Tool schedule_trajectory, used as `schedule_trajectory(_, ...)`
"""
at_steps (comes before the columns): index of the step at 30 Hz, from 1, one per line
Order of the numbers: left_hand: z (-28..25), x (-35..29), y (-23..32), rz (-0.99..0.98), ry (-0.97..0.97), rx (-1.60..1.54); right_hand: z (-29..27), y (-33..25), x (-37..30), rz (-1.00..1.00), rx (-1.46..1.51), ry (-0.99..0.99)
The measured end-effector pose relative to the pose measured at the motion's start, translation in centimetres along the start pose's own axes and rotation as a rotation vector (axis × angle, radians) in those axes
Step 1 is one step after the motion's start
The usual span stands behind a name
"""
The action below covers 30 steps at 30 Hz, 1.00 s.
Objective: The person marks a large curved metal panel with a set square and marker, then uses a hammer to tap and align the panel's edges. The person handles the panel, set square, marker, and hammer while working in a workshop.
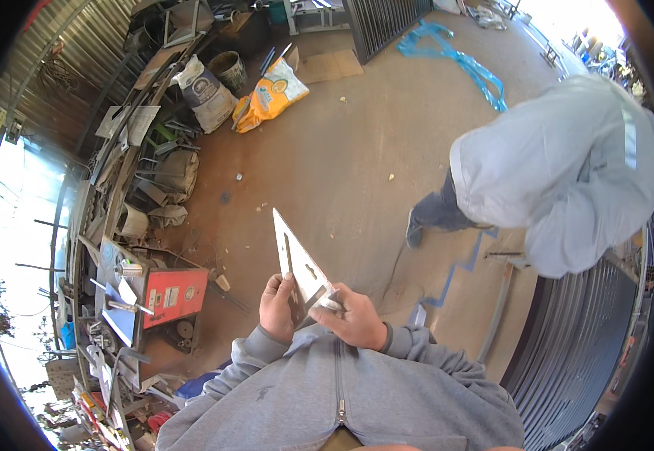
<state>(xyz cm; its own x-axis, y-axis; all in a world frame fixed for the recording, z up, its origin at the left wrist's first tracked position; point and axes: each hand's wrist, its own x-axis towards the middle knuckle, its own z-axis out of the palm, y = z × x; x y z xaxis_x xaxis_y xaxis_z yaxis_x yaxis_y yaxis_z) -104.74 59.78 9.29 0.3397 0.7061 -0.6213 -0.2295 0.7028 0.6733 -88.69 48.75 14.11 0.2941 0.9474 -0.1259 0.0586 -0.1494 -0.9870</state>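
In front of my chest I hold a flat, pale metal triangle square, its sharp tip pointing away from me. It has slots cut through it. My left hand is closed on its left edge, with the thumb lying on the face. My right hand is closed at its lower right corner. A small whitish piece shows by the right thumb and fingers; whether it is part of the square or a separate thing, I cannot tell.
At the right, a person in a grey jacket bends over beside dark slatted panels. To the left stands a red-fronted machine near cluttered shelving. Farther off lie an orange-and-white sack and blue plastic sheeting.
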Motion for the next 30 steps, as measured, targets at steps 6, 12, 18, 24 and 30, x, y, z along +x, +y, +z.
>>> schedule_trajectory(6, 2.6, 11.0, 4.1, -0.03, -0.073, -0.003, -1.7, -0.1, 10.8, -0.003, -0.052, -0.042)
schedule_trajectory(12, 5.9, 24.4, 13.9, -0.073, -0.137, -0.057, -1.4, -2.0, 26.6, -0.038, -0.08, 0.062)
schedule_trajectory(18, 12.1, 33.9, 24.4, -0.099, -0.232, -0.135, -3.8, -6.5, 39.6, -0.169, -0.205, 0.164)
schedule_trajectory(24, 17.7, 42.6, 29.5, -0.196, -0.19, -0.143, -7.5, -5.9, 50.7, -0.151, -0.118, 0.199)
schedule_trajectory(30, 26.8, 52.0, 34.2, -0.165, -0.179, -0.075, -14.8, -5.8, 63.1, -0.2, -0.028, 0.21)
